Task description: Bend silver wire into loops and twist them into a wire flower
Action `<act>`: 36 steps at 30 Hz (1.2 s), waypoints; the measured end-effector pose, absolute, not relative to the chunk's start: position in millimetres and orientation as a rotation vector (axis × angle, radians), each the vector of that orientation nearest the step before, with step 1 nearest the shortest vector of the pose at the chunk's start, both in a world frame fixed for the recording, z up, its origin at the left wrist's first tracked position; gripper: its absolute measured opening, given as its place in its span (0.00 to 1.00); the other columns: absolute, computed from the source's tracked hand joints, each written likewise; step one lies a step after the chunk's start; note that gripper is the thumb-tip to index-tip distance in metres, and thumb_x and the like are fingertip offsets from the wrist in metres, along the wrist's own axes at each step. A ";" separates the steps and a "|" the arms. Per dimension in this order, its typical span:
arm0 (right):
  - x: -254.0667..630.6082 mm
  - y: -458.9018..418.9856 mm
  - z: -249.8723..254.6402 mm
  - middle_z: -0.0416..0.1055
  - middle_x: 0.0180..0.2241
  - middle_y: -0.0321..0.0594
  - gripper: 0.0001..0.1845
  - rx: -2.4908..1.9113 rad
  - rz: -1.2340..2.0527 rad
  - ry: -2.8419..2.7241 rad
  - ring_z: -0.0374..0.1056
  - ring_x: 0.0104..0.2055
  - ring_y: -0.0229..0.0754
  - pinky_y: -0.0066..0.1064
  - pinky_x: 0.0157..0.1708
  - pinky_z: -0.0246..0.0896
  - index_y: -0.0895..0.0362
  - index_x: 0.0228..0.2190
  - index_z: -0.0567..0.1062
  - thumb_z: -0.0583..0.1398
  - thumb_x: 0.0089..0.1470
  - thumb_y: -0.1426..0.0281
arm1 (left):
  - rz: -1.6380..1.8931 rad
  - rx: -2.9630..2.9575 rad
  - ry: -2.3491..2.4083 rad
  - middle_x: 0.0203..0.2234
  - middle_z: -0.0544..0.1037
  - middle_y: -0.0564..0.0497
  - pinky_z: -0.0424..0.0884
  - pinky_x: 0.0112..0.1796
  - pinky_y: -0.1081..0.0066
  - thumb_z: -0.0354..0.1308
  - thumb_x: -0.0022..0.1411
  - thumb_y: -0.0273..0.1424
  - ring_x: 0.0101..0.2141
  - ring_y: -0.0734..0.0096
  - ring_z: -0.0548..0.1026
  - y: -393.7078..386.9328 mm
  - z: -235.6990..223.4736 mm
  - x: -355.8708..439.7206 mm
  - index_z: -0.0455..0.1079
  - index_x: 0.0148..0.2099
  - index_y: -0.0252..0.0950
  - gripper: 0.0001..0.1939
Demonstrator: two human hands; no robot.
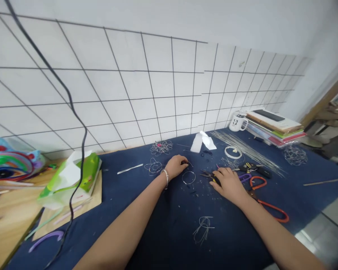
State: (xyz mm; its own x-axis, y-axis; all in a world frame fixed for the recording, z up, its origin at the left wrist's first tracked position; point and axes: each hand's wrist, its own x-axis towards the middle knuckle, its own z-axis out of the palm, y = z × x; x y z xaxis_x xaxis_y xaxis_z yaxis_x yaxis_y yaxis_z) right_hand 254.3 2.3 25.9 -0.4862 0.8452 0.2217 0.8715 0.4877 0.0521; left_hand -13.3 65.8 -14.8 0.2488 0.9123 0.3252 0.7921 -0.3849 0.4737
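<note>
My left hand [176, 167] is closed in a pinch above the dark blue cloth, with a thin piece of wire [190, 164] showing at its fingertips. Just below it lies a round wire ring [189, 183]. My right hand [228, 183] rests over a pair of pliers [207, 174], its fingers around the handles and the jaws pointing left toward the ring. Left of my left wrist is a looped wire flower shape [153, 167]. A bent bundle of wire [203, 229] lies nearer to me, between my forearms.
Orange-handled cutters [273, 210], purple-handled scissors [244, 177] and other pliers [261, 171] lie right. Long straight wires [248, 152], a wire coil [233, 152], a mug [237, 123] and stacked books [276, 127] stand behind. A black cable [83, 144] hangs left, before a tissue pack [91, 170].
</note>
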 end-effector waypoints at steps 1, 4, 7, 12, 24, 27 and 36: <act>254.9 1.9 27.1 0.64 0.43 0.46 0.22 -1.480 -0.240 -2.581 0.54 0.46 0.49 0.38 0.42 0.49 0.53 0.45 0.67 0.49 0.54 0.56 | 0.843 2.292 1.633 0.29 0.72 0.50 0.66 0.37 0.68 0.56 0.53 0.33 0.32 0.69 0.69 65.3 -15.0 -11.9 0.71 0.39 0.37 0.11; 256.6 0.5 30.4 0.64 0.41 0.45 0.20 -1.439 -0.249 -2.640 0.55 0.45 0.48 0.37 0.42 0.50 0.53 0.44 0.68 0.50 0.54 0.57 | 0.853 2.313 1.671 0.30 0.72 0.50 0.65 0.37 0.69 0.56 0.54 0.32 0.33 0.69 0.69 64.2 -15.0 -8.2 0.71 0.42 0.39 0.12; 258.2 -1.6 33.1 0.65 0.39 0.45 0.17 -1.408 -0.260 -2.674 0.56 0.45 0.47 0.36 0.41 0.50 0.53 0.41 0.69 0.50 0.54 0.59 | 0.822 2.381 1.646 0.32 0.71 0.49 0.64 0.40 0.69 0.54 0.55 0.31 0.36 0.69 0.68 63.1 -14.3 -6.7 0.71 0.43 0.40 0.12; 256.2 -4.8 35.0 0.65 0.38 0.45 0.15 -1.418 -0.312 -2.695 0.56 0.43 0.47 0.36 0.39 0.50 0.54 0.38 0.69 0.48 0.56 0.61 | 0.787 2.427 1.626 0.35 0.72 0.49 0.63 0.43 0.68 0.52 0.56 0.30 0.38 0.68 0.68 59.4 -13.9 -6.7 0.72 0.43 0.41 0.13; 249.1 -3.2 29.9 0.65 0.37 0.48 0.18 -1.447 -0.437 -2.653 0.57 0.43 0.47 0.37 0.39 0.50 0.55 0.41 0.69 0.44 0.58 0.62 | 0.805 2.440 1.663 0.36 0.72 0.47 0.62 0.45 0.67 0.52 0.57 0.30 0.40 0.67 0.67 54.2 -12.4 -3.5 0.71 0.43 0.40 0.12; 249.7 -2.5 29.1 0.65 0.35 0.47 0.18 -1.431 -0.417 -2.640 0.57 0.41 0.46 0.36 0.39 0.50 0.55 0.39 0.70 0.44 0.58 0.62 | 0.804 2.448 1.635 0.35 0.72 0.48 0.62 0.45 0.67 0.52 0.57 0.31 0.39 0.68 0.68 55.6 -12.1 -3.1 0.72 0.40 0.39 0.10; 248.0 -4.0 25.8 0.65 0.34 0.45 0.22 -1.416 -0.298 -2.614 0.57 0.40 0.46 0.35 0.40 0.50 0.55 0.39 0.70 0.48 0.55 0.54 | 0.832 2.371 1.629 0.30 0.74 0.51 0.65 0.38 0.72 0.48 0.59 0.30 0.34 0.70 0.71 50.0 -6.6 0.7 0.69 0.37 0.38 0.09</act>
